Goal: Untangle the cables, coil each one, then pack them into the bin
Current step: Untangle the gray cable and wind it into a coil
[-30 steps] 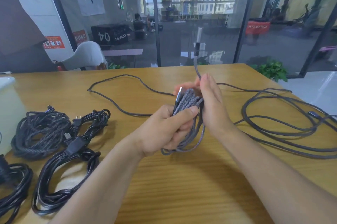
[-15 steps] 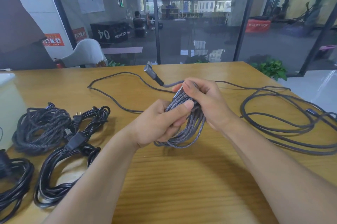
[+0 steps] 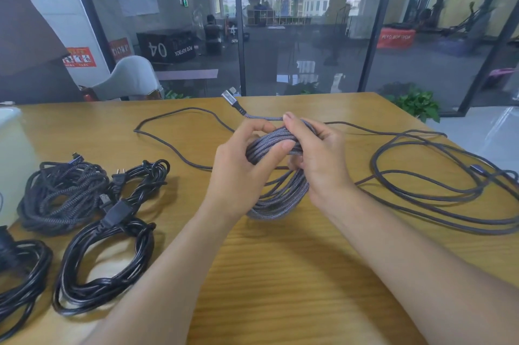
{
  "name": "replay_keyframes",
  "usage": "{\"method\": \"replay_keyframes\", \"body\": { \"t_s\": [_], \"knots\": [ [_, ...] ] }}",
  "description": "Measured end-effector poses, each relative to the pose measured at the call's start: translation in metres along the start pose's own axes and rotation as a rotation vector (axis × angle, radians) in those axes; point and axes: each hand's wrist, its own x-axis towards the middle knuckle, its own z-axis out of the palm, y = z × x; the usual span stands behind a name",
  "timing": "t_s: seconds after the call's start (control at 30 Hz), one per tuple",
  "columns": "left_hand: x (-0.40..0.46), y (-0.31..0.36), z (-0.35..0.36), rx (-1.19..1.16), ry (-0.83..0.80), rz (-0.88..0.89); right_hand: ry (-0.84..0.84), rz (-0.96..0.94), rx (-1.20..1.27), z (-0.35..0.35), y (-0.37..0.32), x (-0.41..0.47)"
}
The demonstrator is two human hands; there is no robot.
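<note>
A grey braided cable coil (image 3: 276,198) hangs above the middle of the wooden table (image 3: 295,274). My left hand (image 3: 241,173) grips the top of the bundle, thumb laid across its strands. My right hand (image 3: 317,159) curls round the same bundle from the right, pinching the free end; that end's metal plug (image 3: 230,97) sticks out up and to the left. Along the left lie a dark braided coil (image 3: 60,196) and two black power-cord coils (image 3: 109,257) (image 3: 19,280). A long dark cable (image 3: 438,187) sprawls in loose loops on the right.
A pale translucent bin (image 3: 11,156) stands at the table's left edge. A thin strand of the dark cable (image 3: 174,145) runs across the far left-middle of the table. Glass walls, a grey chair and a potted plant are behind the table.
The free end with its plug swung from pointing straight up to lying up-left over the bundle. Both hands closed in tighter around the top of the grey coil.
</note>
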Motion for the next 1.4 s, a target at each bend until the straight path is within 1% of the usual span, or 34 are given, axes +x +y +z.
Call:
{"method": "replay_keyframes", "body": {
  "t_s": [0.1, 0.17, 0.23, 0.3, 0.4, 0.57, 0.67, 0.73, 0.87, 1.0, 1.17, 1.4],
  "knots": [
    [0.002, -0.006, -0.003, 0.03, -0.082, 0.042, 0.056, 0.033, 0.028, -0.003, 0.0, 0.0],
    [0.002, -0.006, -0.004, 0.025, -0.116, 0.072, 0.029, 0.054, 0.017, -0.007, 0.0, 0.001],
    [0.002, -0.005, -0.003, -0.002, -0.112, 0.069, -0.033, 0.06, -0.032, -0.01, 0.0, 0.005],
    [0.002, -0.006, -0.005, 0.024, -0.085, 0.061, -0.076, 0.031, -0.115, -0.014, 0.001, 0.01],
    [0.005, -0.01, -0.01, 0.056, -0.014, -0.005, -0.072, -0.022, -0.311, -0.034, 0.007, 0.026],
    [0.008, -0.01, -0.012, -0.082, 0.088, -0.074, -0.069, 0.049, -0.504, -0.068, 0.015, 0.048],
    [0.009, -0.011, -0.013, -0.159, 0.123, -0.123, -0.208, -0.041, -0.737, -0.069, 0.015, 0.049],
    [0.009, -0.012, -0.014, -0.162, 0.144, -0.134, -0.308, -0.082, -0.846, -0.067, 0.016, 0.048],
    [0.011, -0.013, -0.016, -0.166, 0.177, -0.141, -0.391, -0.086, -0.835, -0.066, 0.01, 0.043],
    [0.011, -0.013, -0.016, -0.201, 0.164, -0.163, -0.411, 0.004, -0.736, -0.064, 0.008, 0.04],
    [0.01, -0.012, -0.014, -0.313, 0.144, -0.236, -0.347, 0.082, -0.472, -0.057, 0.009, 0.036],
    [0.01, -0.007, -0.011, -0.326, 0.084, -0.211, -0.229, 0.092, -0.494, -0.05, 0.013, 0.036]
  ]
}}
